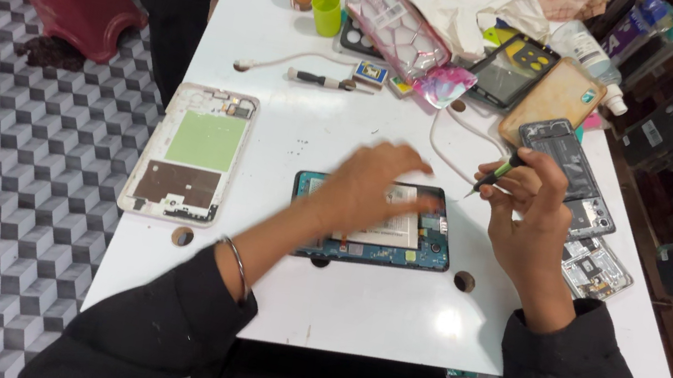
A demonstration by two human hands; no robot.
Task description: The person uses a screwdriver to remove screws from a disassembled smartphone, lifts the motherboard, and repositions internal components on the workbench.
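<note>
We are working at a white table (353,310), with our left hand (368,190) lying over an opened blue-framed tablet (372,222) that sits flat near the middle of the table, its back cover already off so the pale battery and the blue circuit board along its lower and right edges are showing. The left hand is blurred, its fingers spread loosely and resting on or just above the battery; we cannot tell whether it is pressing down, and it is gripping nothing. Our right hand (532,217) is closed around a slim green-handled screwdriver (494,174), holding it just beside the tablet's upper right corner with the tip pointing down and left, not touching the device. The removed pale back shell (189,153), with its green and brown inner panels, is lying well apart to the left. By our judgement the opening stage is done and the internal work is only starting, since the battery and board are sitting in place. To the right, several other opened phones (577,193) are lying stacked, and a second black-handled screwdriver (318,79) is resting farther up the table.
</note>
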